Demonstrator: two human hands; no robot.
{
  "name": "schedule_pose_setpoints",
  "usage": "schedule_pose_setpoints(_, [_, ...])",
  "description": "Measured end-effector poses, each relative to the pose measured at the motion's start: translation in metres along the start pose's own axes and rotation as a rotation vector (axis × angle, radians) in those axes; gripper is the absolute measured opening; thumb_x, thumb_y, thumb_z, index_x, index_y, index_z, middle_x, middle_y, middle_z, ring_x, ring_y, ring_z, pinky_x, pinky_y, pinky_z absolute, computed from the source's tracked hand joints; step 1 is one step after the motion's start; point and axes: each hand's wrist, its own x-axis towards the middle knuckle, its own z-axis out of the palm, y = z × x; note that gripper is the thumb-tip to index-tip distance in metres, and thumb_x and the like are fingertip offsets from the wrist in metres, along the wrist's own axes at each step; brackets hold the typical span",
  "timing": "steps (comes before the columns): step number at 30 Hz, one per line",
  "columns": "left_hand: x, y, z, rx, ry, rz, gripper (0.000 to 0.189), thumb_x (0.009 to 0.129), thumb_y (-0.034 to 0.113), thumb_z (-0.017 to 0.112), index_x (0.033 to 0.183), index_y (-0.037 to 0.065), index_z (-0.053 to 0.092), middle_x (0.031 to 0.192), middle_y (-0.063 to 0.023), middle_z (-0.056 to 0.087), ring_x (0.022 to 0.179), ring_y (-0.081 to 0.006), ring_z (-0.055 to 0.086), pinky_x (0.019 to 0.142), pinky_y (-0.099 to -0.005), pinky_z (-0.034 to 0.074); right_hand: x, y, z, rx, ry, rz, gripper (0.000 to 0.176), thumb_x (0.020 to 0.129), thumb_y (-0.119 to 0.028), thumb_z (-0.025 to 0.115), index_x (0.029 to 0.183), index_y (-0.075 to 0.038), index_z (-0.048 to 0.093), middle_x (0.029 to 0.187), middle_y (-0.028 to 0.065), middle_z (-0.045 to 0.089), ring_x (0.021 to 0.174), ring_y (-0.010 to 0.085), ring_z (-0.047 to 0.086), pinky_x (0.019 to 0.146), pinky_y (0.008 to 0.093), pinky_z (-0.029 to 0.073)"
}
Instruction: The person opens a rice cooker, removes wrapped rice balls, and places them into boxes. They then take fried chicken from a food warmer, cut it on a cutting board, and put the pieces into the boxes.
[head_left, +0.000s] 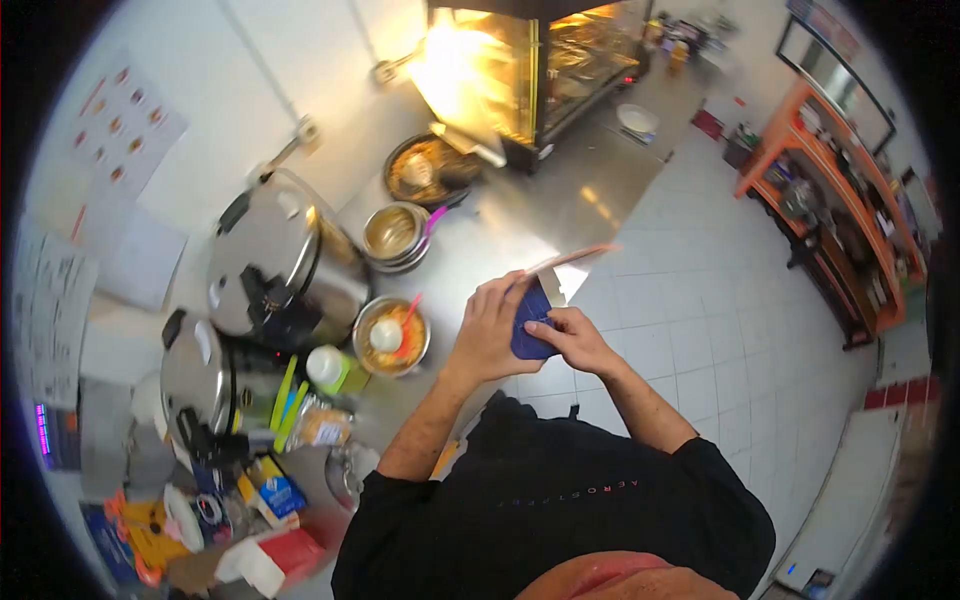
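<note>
Both hands grip a dark blue folding paper box point(530, 338) in front of my chest, past the counter's edge. A thin orange-brown flap stands up at its far side, and a pale inner panel shows. My left hand point(487, 332) is wrapped round the box's left side, its fingers reaching over the top. My right hand point(580, 342) holds the right side, thumb pressed on the blue face. What lies inside the box, if anything, cannot be seen. Nearest on the counter is a metal bowl point(424, 355) of orange food with a white scoop and a red spoon.
A steel counter point(510, 215) carries two large pressure cookers point(275, 250), stacked metal bowls point(392, 232), a dark pan point(418, 168) of food and a lit glass display warmer point(490, 75). Packets and boxes crowd the lower left. An orange shelf point(835, 180) stands right, across the tiled floor.
</note>
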Motion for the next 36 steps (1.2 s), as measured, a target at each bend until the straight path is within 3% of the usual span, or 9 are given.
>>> schedule_pose_setpoints(7, [0.058, -0.032, 0.075, -0.196, -0.053, 0.012, 0.101, 0.052, 0.033, 0.084, 0.140, 0.009, 0.040, 0.132, -0.0186, 0.043, 0.120, -0.0371, 0.043, 0.100, -0.0477, 0.040, 0.018, 0.085, -0.089, 0.234, 0.311, 0.054, 0.029, 0.093, -0.026, 0.065, 0.094, 0.003, 0.069, 0.081, 0.0012, 0.068, 0.074, 0.0071, 0.059, 0.065, 0.0236, 0.047])
schedule_pose_setpoints(10, [0.028, -0.119, 0.150, -0.316, 0.004, -0.329, 0.096, 0.056, 0.038, 0.086, 0.138, 0.014, 0.044, 0.132, -0.0240, 0.041, 0.122, -0.0395, 0.040, 0.103, -0.0470, 0.040, 0.035, 0.089, -0.178, 0.287, 0.580, -0.010, 0.026, 0.091, -0.024, 0.067, 0.088, 0.002, 0.071, 0.076, 0.0014, 0.068, 0.068, 0.0077, 0.059, 0.061, 0.0242, 0.047])
schedule_pose_setpoints(13, [0.016, -0.182, 0.231, -0.272, 0.014, -0.529, 0.098, 0.059, 0.043, 0.086, 0.142, 0.019, 0.039, 0.133, -0.0287, 0.037, 0.127, -0.0419, 0.036, 0.107, -0.0540, 0.033, 0.068, 0.104, -0.245, -0.032, 0.426, 0.140, 0.026, 0.086, -0.022, 0.071, 0.080, 0.003, 0.071, 0.069, 0.0025, 0.066, 0.059, 0.0091, 0.057, 0.055, 0.0269, 0.045])
schedule_pose_setpoints(17, [0.077, -0.231, 0.310, -0.027, -0.095, -0.668, 0.109, 0.063, 0.048, 0.083, 0.150, 0.024, 0.023, 0.139, -0.0309, 0.033, 0.134, -0.0452, 0.029, 0.110, -0.0677, 0.014, 0.122, 0.140, -0.286, -0.304, 0.570, 0.178, 0.031, 0.076, -0.024, 0.078, 0.070, 0.004, 0.069, 0.059, 0.0076, 0.064, 0.053, 0.0111, 0.056, 0.049, 0.0307, 0.043])
schedule_pose_setpoints(20, [0.156, -0.252, 0.340, 0.090, -0.077, -0.714, 0.115, 0.060, 0.053, 0.083, 0.152, 0.027, 0.019, 0.144, -0.0315, 0.030, 0.136, -0.0460, 0.027, 0.110, -0.0669, 0.015, 0.151, 0.149, -0.304, -0.356, 0.583, 0.206, 0.031, 0.075, -0.025, 0.078, 0.067, 0.003, 0.068, 0.057, 0.0092, 0.063, 0.051, 0.0123, 0.056, 0.048, 0.0315, 0.043])
schedule_pose_setpoints(23, [0.225, -0.239, 0.322, 0.203, -0.466, -0.913, 0.126, 0.056, 0.063, 0.082, 0.154, 0.019, 0.016, 0.149, -0.0309, 0.025, 0.139, -0.0467, 0.023, 0.111, -0.0653, 0.016, 0.167, 0.139, -0.318, -0.411, 0.544, 0.171, 0.036, 0.077, -0.028, 0.078, 0.066, 0.004, 0.066, 0.053, 0.0090, 0.059, 0.049, 0.0121, 0.053, 0.047, 0.0320, 0.041])
schedule_pose_setpoints(28, [0.314, -0.103, 0.228, -0.043, -0.169, -0.218, 0.140, 0.049, 0.074, 0.078, 0.149, -0.004, 0.019, 0.153, -0.0283, 0.019, 0.141, -0.0476, 0.019, 0.113, -0.0571, 0.020, 0.189, 0.100, -0.343, -0.401, 0.290, 0.117, 0.046, 0.086, -0.039, 0.069, 0.069, 0.004, 0.067, 0.059, 0.0182, 0.061, 0.052, 0.0201, 0.058, 0.054, 0.0364, 0.046])
schedule_pose_setpoints(29, [0.323, -0.087, 0.232, -0.002, -0.095, -0.167, 0.134, 0.051, 0.066, 0.082, 0.148, -0.004, 0.020, 0.147, -0.0275, 0.028, 0.134, -0.0462, 0.029, 0.109, -0.0547, 0.029, 0.197, 0.107, -0.346, -0.354, 0.260, 0.093, 0.046, 0.088, -0.038, 0.067, 0.070, 0.004, 0.067, 0.057, 0.0149, 0.061, 0.052, 0.0182, 0.056, 0.054, 0.0357, 0.045])
schedule_pose_setpoints(36, [0.384, -0.102, 0.247, -0.110, 0.006, -0.395, 0.122, 0.055, 0.042, 0.085, 0.146, -0.007, 0.020, 0.132, -0.0253, 0.038, 0.118, -0.0426, 0.039, 0.101, -0.0492, 0.038, 0.229, 0.108, -0.491, -0.105, 0.515, 0.026, 0.042, 0.093, -0.036, 0.062, 0.083, 0.003, 0.070, 0.059, 0.0014, 0.060, 0.055, 0.0138, 0.052, 0.054, 0.0334, 0.043])
